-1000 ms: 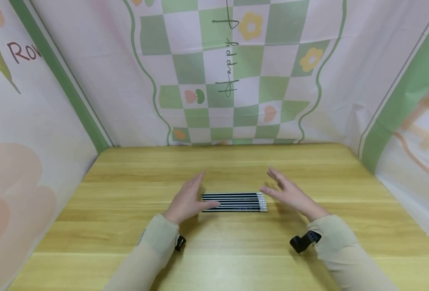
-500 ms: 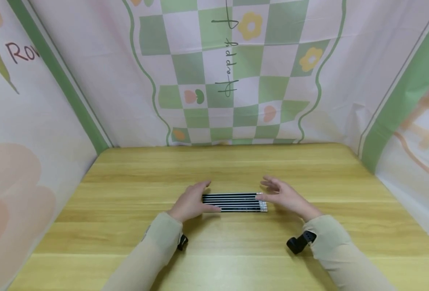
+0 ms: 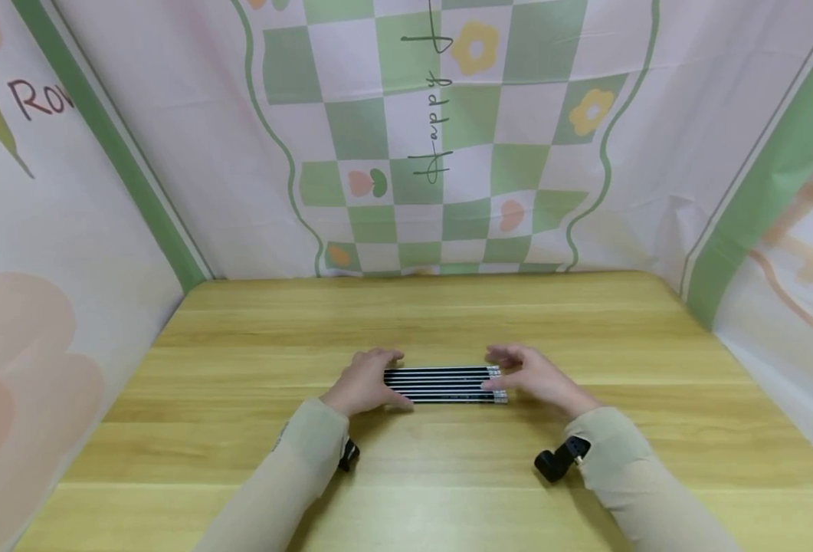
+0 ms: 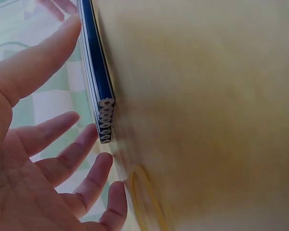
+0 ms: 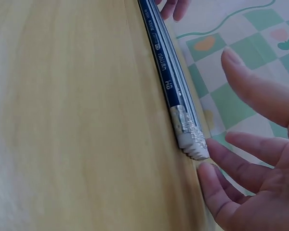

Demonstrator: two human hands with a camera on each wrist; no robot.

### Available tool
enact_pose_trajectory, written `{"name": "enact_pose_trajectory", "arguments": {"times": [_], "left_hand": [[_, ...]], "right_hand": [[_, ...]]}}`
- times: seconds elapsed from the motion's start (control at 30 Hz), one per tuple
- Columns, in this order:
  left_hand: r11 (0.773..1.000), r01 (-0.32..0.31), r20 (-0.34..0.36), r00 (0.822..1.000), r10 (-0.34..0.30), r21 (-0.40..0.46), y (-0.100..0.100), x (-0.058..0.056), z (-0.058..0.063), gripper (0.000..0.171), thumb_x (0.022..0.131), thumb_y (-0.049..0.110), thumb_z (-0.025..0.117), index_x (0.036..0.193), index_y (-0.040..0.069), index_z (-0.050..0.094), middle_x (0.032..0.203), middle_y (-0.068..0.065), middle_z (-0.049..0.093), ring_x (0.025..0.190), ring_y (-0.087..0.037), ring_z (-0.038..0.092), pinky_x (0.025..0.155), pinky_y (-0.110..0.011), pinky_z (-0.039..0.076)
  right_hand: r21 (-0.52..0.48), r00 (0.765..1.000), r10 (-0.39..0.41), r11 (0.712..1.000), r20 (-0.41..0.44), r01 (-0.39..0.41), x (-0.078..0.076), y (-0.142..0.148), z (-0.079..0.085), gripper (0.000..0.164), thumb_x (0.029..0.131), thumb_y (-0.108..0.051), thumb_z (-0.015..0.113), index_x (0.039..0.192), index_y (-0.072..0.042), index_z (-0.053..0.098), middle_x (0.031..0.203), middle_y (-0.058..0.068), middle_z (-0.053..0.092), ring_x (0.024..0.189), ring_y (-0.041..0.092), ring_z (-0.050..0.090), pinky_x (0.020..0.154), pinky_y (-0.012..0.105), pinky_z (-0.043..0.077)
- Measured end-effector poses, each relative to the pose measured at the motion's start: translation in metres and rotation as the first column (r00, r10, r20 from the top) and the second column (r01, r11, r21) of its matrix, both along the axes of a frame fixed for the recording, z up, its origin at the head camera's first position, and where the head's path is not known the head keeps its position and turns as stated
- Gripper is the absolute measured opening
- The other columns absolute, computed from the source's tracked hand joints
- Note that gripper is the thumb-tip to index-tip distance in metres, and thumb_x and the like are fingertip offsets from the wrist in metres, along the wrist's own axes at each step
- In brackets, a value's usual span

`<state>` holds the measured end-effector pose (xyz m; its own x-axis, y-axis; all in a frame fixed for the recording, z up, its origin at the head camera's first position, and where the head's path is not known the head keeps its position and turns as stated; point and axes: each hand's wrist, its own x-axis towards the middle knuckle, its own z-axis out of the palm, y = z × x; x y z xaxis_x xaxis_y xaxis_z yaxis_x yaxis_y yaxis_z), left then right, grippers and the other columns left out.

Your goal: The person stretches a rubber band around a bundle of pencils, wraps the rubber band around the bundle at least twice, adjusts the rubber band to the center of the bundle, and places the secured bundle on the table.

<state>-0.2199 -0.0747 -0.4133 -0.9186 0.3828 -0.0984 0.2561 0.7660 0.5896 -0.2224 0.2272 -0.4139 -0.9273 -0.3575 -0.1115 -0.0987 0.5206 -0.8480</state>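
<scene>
A row of several dark pencils (image 3: 440,384) with white stripes lies side by side on the wooden table, white erasers (image 5: 195,148) to the right. My left hand (image 3: 363,383) is at their left end, thumb toward the near side and fingers toward the far side. In the left wrist view its fingers are spread and relaxed around the flat pencil ends (image 4: 106,122). At the eraser end is my right hand (image 3: 540,381), thumb over the row and fingers beyond it. Its fingers look loosely bent in the right wrist view. Neither hand visibly grips the pencils.
A thin yellow loop (image 4: 147,199) shows on the tabletop near my left fingers in the left wrist view. The wooden table (image 3: 440,475) ends at a patterned cloth (image 3: 447,215) at the back, with more cloth at both sides.
Both hands have come down closer to the pencils. The right hand has moved left and nearer, its thumb now over the eraser end. The pencils have hardly moved.
</scene>
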Motion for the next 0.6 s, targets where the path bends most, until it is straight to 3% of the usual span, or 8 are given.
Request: {"name": "enact_pose_trajectory", "arguments": {"times": [0.27,0.43,0.6], "left_hand": [[0.999,-0.022,0.042,0.999,0.023,-0.042,0.001,-0.003,-0.003,0.082,0.07,0.036,0.09,0.138,0.007,0.054,0.139,-0.014,0.053,0.125,-0.036,0.043,0.104,-0.057,0.04],[0.999,-0.032,0.058,0.998,0.034,-0.038,0.002,-0.005,-0.006,0.075,0.071,0.034,0.09,0.133,0.008,0.058,0.136,-0.014,0.053,0.123,-0.034,0.042,0.103,-0.059,0.039],[0.999,-0.03,0.057,0.998,0.033,-0.041,0.002,-0.007,-0.006,0.07,0.07,0.033,0.09,0.129,0.009,0.062,0.134,-0.012,0.054,0.12,-0.033,0.042,0.101,-0.058,0.039]], "right_hand": [[-0.04,0.999,0.037,0.999,0.038,-0.035,-0.001,-0.004,-0.009,0.087,0.073,-0.012,0.087,0.143,0.01,0.041,0.145,0.028,0.046,0.138,0.048,0.036,0.116,0.059,0.026],[0.069,0.999,0.041,0.997,-0.025,-0.039,-0.002,-0.009,-0.012,0.083,0.066,-0.012,0.091,0.137,0.006,0.051,0.141,0.027,0.047,0.13,0.046,0.041,0.11,0.06,0.033],[0.156,0.999,0.015,0.988,-0.045,-0.008,-0.004,-0.014,-0.012,0.075,0.063,-0.01,0.091,0.13,0.001,0.06,0.136,0.024,0.049,0.121,0.041,0.04,0.1,0.052,0.035]]}}
